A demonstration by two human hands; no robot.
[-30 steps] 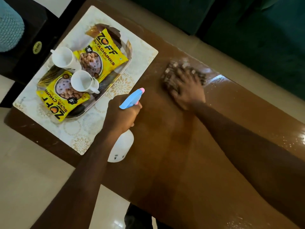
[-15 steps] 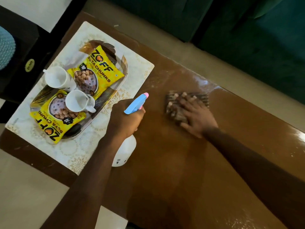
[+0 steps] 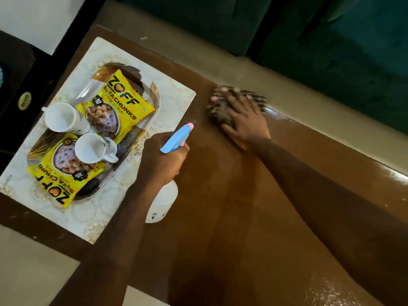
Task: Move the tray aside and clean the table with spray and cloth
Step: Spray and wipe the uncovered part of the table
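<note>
Cloth [image 3: 218,107] lies under right hand [image 3: 245,122]; left hand [image 3: 161,160] grips spray bottle [image 3: 163,204].

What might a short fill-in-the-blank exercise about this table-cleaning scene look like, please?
1. The left hand grips a white spray bottle whose trigger head is ____ with a pink tip.
2. The right hand presses a ____ flat against the table.
3. On the tray lie two yellow snack packets and ____ white cups.

Missing words: blue; cloth; two.
</note>
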